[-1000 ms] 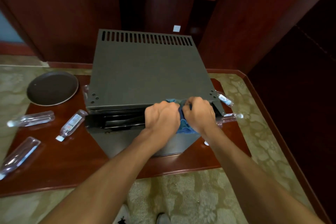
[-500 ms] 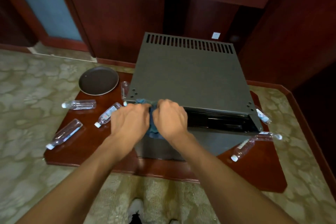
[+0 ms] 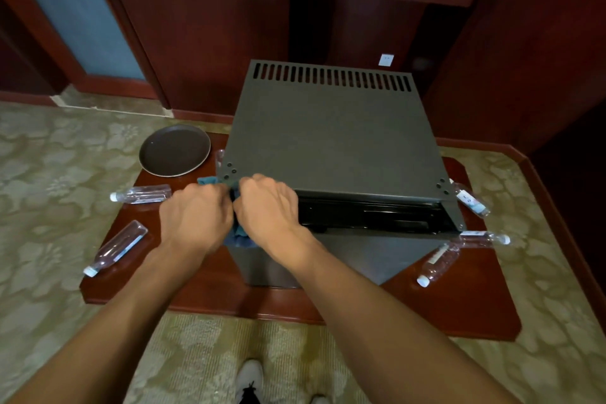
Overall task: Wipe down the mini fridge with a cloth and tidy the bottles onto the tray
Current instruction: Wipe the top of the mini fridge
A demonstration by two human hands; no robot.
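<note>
Your left hand and right hand, both gripping the blue cloth, have slid leftward to the dark grey metal mini fridge's corner; front edge nearly wiped.

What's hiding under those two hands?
A blue cloth peeks out between the left hand and right hand, pressed on the fridge front edge. Most of the cloth is covered.

Bare forearms, no sleeves; white shoe with black laces on one foot.
</note>
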